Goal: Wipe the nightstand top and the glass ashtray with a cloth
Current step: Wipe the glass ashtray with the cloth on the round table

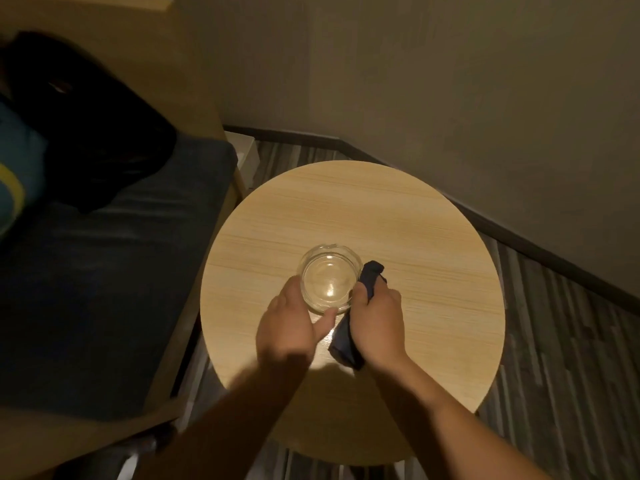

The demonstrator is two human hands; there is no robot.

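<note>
Left hand [289, 327] cups the glass ashtray [329, 282], which holds nothing visible; right hand [375, 315], just beside it, has fingers curled round a dark cloth [348, 337] touching its rim.

Round light-wood nightstand [381, 216], glass ashtray [329, 278] near its middle.

Between the hands: the glass ashtray [328, 283] fills the gap, the left hand [289, 326] cupping its near-left rim, the right hand [375, 322] at its right rim.
At the right grip: the dark cloth [349, 336], bunched in that hand, pokes out against the ashtray's right side and trails back toward the wrist.
Beyond the ashtray: bare wood of the round nightstand top [346, 209], open to the far edge.
Right of the right hand: open tabletop to the rim, then striped floor [561, 358].
Left of the left hand: a narrow strip of tabletop, then the dark cushioned bench [104, 289] just beside the table.
Farther off: the walls [450, 98] meet in a corner behind the table.
</note>
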